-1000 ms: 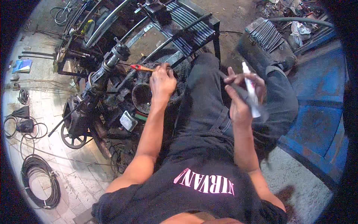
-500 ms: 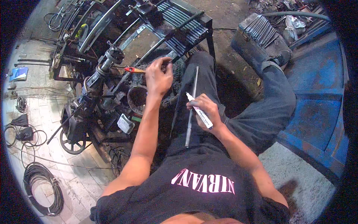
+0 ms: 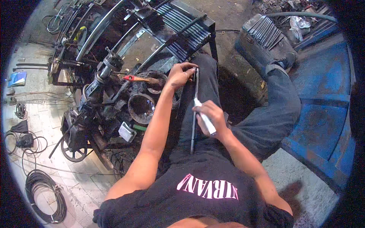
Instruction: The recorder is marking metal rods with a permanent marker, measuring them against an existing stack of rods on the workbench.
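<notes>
A long thin metal rod (image 3: pixel 193 133) lies lengthwise along my left thigh, its near end by the shirt hem. Over the rod's middle, my right hand (image 3: pixel 211 114) is closed around a white marker (image 3: pixel 207 124), whose tip points away from me and meets or nearly meets the rod. At the rod's far end, near the knee, my left hand (image 3: pixel 181 76) has its thumb and fingertips pinched together. Something small and thin shows at those fingertips, close beside the rod; its kind cannot be made out.
A brush with a red-tipped handle (image 3: pixel 137 78) lies left of my left hand, above a round metal pot (image 3: pixel 141 108). Several rods rest on a metal rack (image 3: pixel 186 32) ahead. A box of rods (image 3: pixel 266 34) stands far right, and a coiled cable (image 3: pixel 45 195) lies on the left floor.
My left hand has moved right and slightly nearer, from above the brush to the rod's far end. The right hand and marker have shifted slightly nearer me along the rod.
</notes>
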`<state>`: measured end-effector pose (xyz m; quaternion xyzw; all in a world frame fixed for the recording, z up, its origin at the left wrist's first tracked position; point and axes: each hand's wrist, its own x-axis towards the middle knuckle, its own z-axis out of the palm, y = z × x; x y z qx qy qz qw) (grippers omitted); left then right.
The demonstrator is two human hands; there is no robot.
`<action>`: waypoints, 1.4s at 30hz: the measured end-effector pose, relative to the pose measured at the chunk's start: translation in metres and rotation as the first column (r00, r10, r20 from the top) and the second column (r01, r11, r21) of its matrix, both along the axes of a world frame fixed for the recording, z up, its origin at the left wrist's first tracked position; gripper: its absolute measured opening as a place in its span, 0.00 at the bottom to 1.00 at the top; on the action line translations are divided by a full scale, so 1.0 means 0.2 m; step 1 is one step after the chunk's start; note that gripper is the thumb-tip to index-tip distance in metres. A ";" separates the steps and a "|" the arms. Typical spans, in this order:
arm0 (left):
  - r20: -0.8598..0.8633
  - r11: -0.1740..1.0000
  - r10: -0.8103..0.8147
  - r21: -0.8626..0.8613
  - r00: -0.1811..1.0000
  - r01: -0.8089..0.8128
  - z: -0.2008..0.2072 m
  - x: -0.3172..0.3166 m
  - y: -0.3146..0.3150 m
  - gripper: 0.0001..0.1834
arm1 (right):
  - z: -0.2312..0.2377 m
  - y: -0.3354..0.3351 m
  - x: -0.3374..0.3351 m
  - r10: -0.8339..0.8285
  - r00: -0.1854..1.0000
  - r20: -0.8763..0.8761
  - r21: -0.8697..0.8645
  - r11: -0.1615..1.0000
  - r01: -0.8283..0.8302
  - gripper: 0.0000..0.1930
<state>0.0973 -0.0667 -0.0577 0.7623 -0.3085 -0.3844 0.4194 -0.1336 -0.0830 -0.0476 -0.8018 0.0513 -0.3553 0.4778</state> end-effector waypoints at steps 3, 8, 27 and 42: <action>-0.037 0.998 -0.033 0.044 0.999 0.034 0.09 -0.01 -0.01 0.11 | 0.07 -0.08 0.04 -0.180 0.983 -0.034 0.382 0.906 0.179 0.13; -0.088 0.997 -0.020 -0.072 0.996 0.014 -0.01 0.04 0.01 0.09 | -0.02 -0.27 0.18 -0.217 0.974 -0.063 0.839 0.516 0.170 0.16; -0.173 0.997 0.073 -0.014 0.982 -0.077 0.01 0.02 -0.04 0.08 | -0.15 -0.32 0.33 -0.143 0.973 -0.183 0.654 0.721 0.229 0.07; -0.084 0.996 0.034 -0.077 0.996 -0.040 -0.03 0.04 -0.03 0.08 | -0.06 -0.38 0.40 -0.152 0.960 -0.237 0.391 0.889 0.238 0.09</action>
